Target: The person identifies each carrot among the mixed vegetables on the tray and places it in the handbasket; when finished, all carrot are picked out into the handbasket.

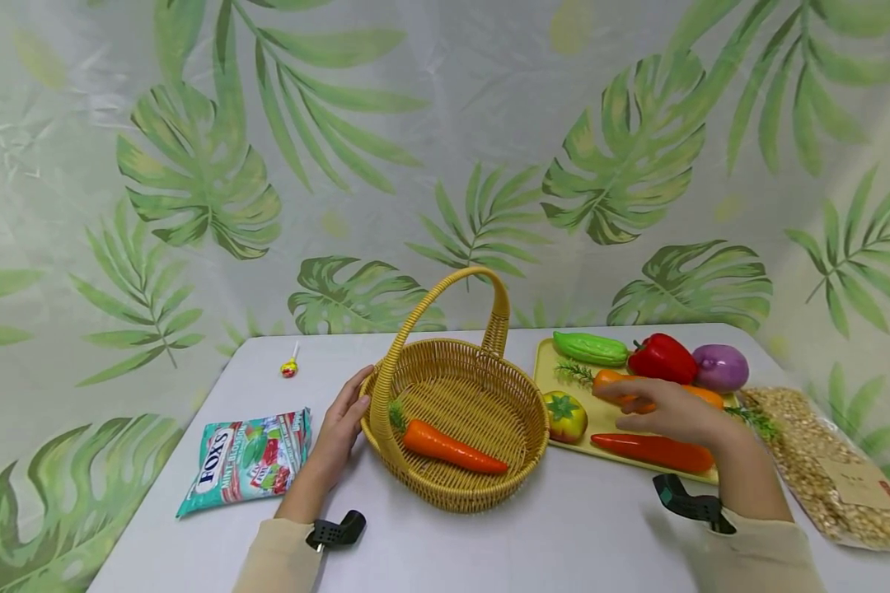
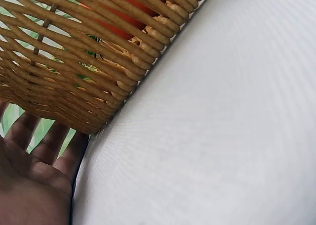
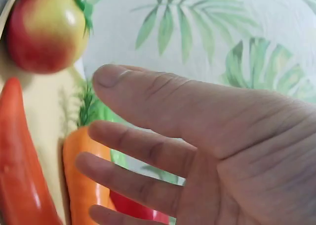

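A wicker basket [image 1: 456, 494] with a tall handle stands mid-table and holds one toy carrot [image 1: 452, 447]. Against its left outer side, my left hand [image 1: 339, 432] rests with fingers extended; the left wrist view has the fingers [image 2: 52, 143] along the weave. My right hand [image 1: 667, 408] hovers over a yellow tray [image 1: 545, 362], fingers spread and palm bare. Beneath and around that hand lie an orange carrot [image 3: 81, 170], partly hidden in the head view, a red chili pepper [image 1: 653, 450] and a yellow-red tomato [image 1: 565, 417].
At the tray's back are a green bumpy vegetable [image 1: 591, 348], a red bell pepper [image 1: 663, 359] and a purple round vegetable [image 1: 721, 367]. Right of the tray lies a clear bag of grains [image 1: 823, 469]. A teal candy bag [image 1: 248, 461] and a lollipop [image 1: 289, 366] lie at left.
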A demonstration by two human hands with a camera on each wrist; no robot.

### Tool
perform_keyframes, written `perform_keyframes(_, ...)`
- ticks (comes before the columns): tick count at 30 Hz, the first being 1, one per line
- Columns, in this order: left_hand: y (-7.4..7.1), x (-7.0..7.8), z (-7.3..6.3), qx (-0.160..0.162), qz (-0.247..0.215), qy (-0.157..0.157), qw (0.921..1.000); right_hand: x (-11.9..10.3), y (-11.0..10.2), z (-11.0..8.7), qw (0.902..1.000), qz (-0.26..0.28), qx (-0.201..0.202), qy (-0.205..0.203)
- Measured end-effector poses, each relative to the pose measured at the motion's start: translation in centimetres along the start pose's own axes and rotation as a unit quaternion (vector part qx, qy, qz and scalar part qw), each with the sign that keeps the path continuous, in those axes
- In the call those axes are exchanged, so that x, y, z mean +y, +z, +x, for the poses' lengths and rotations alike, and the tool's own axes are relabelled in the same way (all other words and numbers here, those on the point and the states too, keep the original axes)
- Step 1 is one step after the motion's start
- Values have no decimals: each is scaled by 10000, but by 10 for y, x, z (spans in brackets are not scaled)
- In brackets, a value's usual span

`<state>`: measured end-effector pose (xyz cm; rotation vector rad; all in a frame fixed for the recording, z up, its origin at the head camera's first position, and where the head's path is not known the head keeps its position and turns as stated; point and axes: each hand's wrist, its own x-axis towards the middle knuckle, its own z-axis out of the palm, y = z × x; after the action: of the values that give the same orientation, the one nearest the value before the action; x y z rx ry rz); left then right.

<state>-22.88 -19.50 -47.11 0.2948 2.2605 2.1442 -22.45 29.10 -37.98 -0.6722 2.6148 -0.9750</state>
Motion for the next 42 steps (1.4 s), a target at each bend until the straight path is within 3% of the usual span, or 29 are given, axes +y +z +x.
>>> perform_keyframes(5,0,0,0,-7,22,-1,10000,14,-2,-4,9987,284,-396,114)
perform_keyframes(18,-1,-1,0,-22,-53,46,10000,38,-4,-11,9954,-3,-934,200)
perform_keyframes(25,-1,-2,1,7,14,-35,10000,40,-4,-11,9943,-224,-939,453)
perform_keyframes(35,0,-3,2,-62,-172,118,9998,38,-4,-10,9940,-330,-862,590)
perform_keyframes(42,0,-2,1,-19,-116,92,9999,30,-4,-9,9947,-678,-538,560)
